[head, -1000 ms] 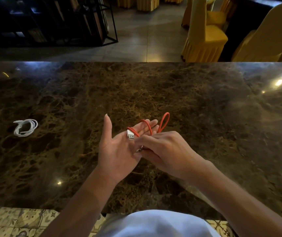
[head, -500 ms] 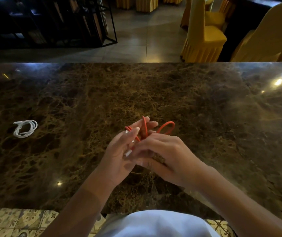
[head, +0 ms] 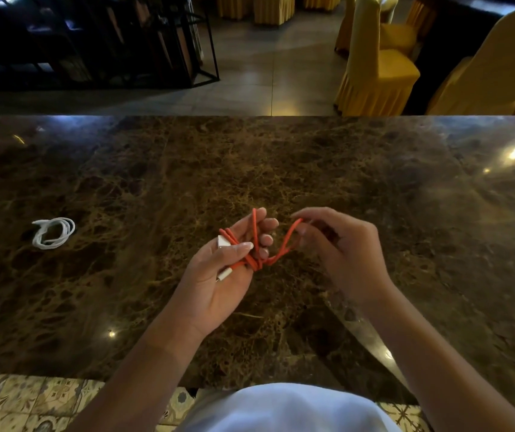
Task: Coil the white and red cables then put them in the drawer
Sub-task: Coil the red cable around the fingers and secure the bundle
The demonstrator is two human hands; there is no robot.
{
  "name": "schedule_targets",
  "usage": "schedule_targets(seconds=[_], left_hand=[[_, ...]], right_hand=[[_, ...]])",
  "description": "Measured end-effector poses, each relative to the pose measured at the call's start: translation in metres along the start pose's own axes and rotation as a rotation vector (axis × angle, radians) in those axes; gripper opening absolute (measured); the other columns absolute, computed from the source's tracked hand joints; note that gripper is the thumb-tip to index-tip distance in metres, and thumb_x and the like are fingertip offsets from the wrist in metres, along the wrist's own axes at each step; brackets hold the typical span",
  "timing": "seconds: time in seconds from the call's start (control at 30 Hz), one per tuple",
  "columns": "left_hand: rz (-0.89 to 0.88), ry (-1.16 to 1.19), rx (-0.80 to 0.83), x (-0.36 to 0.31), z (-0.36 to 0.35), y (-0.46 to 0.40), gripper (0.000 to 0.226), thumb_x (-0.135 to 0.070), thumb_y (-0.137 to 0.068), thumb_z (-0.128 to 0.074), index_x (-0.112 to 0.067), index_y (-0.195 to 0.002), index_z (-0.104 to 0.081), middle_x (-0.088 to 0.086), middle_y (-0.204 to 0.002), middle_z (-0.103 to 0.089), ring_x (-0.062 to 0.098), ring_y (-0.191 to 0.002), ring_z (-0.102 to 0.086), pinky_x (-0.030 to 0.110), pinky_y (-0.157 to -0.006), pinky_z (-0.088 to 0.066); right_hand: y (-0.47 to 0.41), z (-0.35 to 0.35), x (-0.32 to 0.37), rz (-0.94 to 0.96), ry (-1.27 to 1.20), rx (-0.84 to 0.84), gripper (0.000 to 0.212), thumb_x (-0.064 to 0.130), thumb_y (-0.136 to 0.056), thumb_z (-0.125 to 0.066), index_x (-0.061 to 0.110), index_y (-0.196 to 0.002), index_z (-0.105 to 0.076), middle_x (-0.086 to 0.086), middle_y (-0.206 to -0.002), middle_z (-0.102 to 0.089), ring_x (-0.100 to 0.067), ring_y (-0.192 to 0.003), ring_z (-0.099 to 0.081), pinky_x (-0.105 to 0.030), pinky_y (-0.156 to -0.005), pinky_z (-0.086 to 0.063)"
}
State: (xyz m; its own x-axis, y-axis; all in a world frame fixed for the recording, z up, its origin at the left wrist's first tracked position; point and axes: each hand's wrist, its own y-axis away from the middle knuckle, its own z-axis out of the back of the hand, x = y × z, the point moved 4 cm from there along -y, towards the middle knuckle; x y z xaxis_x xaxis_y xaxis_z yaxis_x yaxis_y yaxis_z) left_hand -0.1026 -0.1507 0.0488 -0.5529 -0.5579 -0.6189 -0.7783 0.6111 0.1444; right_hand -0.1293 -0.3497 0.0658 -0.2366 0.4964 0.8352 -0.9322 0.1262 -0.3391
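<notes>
Between hands [head: 281,260], red cable [head: 284,244] loop spans left-right.

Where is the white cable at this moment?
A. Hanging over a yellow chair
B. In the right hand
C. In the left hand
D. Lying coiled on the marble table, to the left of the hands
D: the white cable lies coiled on the marble table, untouched; both hands hold only the red cable.

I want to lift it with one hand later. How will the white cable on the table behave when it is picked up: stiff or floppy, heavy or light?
The white cable is probably floppy: it lies in loose, uneven loops on the marble table. It looks light, being thin. No tie is visible, so the coil may fall open if lifted by one strand.
</notes>
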Motion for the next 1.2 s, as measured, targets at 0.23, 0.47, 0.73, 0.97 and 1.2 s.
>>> schedule_targets(seconds=[0.23, 0.47, 0.73, 0.97, 1.2], left_hand=[[0.143, -0.369, -0.122, 0.016, 0.004, 0.001, 0.034, -0.009, -0.091, -0.071, -0.004, -0.125, -0.071, 0.014, -0.125, -0.074, 0.023, -0.117, -0.070, 0.027, -0.095, -0.055], [0.135, -0.315, -0.132, 0.015, 0.006, 0.004, 0.034, -0.011, -0.089, -0.073, -0.004, -0.122, -0.072, 0.016, -0.125, -0.073, 0.026, -0.123, -0.068, 0.034, -0.106, -0.054], [0.120, -0.071, -0.126, 0.005, 0.000, 0.000, 0.037, -0.019, -0.089, -0.078, -0.005, -0.123, -0.072, 0.015, -0.125, -0.071, 0.026, -0.124, -0.066, 0.036, -0.108, -0.053], [0.038, 0.113, -0.299, -0.002, -0.004, -0.011, 0.019, -0.006, -0.091, -0.059, -0.003, -0.100, -0.076, 0.016, -0.106, -0.077, 0.031, -0.111, -0.075, 0.040, -0.103, -0.058], [-0.031, 0.177, -0.423, 0.002, 0.008, -0.024, 0.037, 0.009, -0.095, -0.039, 0.004, -0.123, -0.062, 0.027, -0.132, -0.069, 0.040, -0.124, -0.068, 0.048, -0.115, -0.046]], right_hand=[[-0.032, -0.009, 0.005, -0.179, -0.088, 0.203, 0.011, 0.021, -0.095, -0.075, 0.020, -0.103, -0.082, 0.005, -0.085, -0.080, -0.009, -0.078, -0.077, -0.036, -0.074, -0.065], [-0.019, -0.027, 0.020, -0.230, 0.068, 0.352, 0.031, 0.023, -0.097, -0.059, 0.027, -0.124, -0.074, 0.011, -0.098, -0.078, -0.004, -0.086, -0.076, -0.034, -0.078, -0.065], [0.001, -0.052, 0.010, -0.349, -0.429, 0.373, 0.044, 0.050, -0.087, -0.064, 0.033, -0.128, -0.072, 0.003, -0.122, -0.058, -0.016, -0.112, -0.066, -0.039, -0.093, -0.061], [0.017, -0.068, 0.005, -0.420, -0.829, 0.507, 0.047, 0.020, -0.101, -0.060, 0.016, -0.148, -0.053, -0.015, -0.144, -0.061, -0.034, -0.135, -0.057, -0.058, -0.114, -0.044], [0.017, -0.039, 0.020, 0.005, 0.207, -0.102, 0.040, 0.020, -0.090, -0.070, 0.019, -0.130, -0.063, 0.006, -0.107, -0.062, -0.008, -0.089, -0.061, -0.031, -0.076, -0.057]])
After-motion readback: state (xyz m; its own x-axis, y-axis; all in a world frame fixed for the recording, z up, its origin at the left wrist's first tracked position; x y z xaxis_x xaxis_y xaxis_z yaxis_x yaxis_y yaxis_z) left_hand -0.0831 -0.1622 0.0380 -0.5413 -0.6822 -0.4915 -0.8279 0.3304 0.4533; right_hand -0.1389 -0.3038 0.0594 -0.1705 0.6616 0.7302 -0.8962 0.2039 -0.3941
